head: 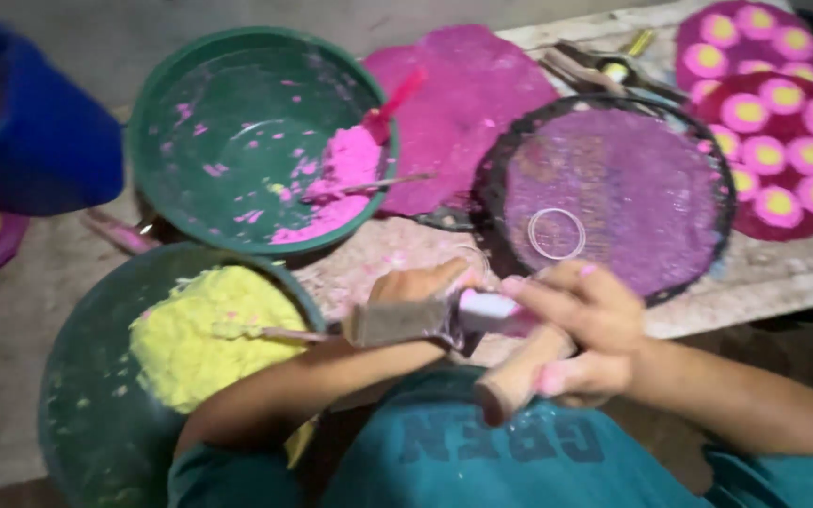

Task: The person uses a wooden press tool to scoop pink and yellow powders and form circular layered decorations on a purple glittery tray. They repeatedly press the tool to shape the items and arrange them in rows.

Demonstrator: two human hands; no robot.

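Left hand (416, 282) clamps stained block (397, 322); right hand (587, 329) fists wooden handle (518, 381). Keep both steady, close over the bench (783, 273)

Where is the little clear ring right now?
The clear ring lies on the round purple-coated tray, near its lower left part, just beyond the person's hands.

Hemmed in at nine o'clock by the yellow powder bowl (96, 395), at eleven by the pink powder bowl (228, 132), at one by the round purple tray (613, 183). Bare tabletop (397, 252) open at twelve only.
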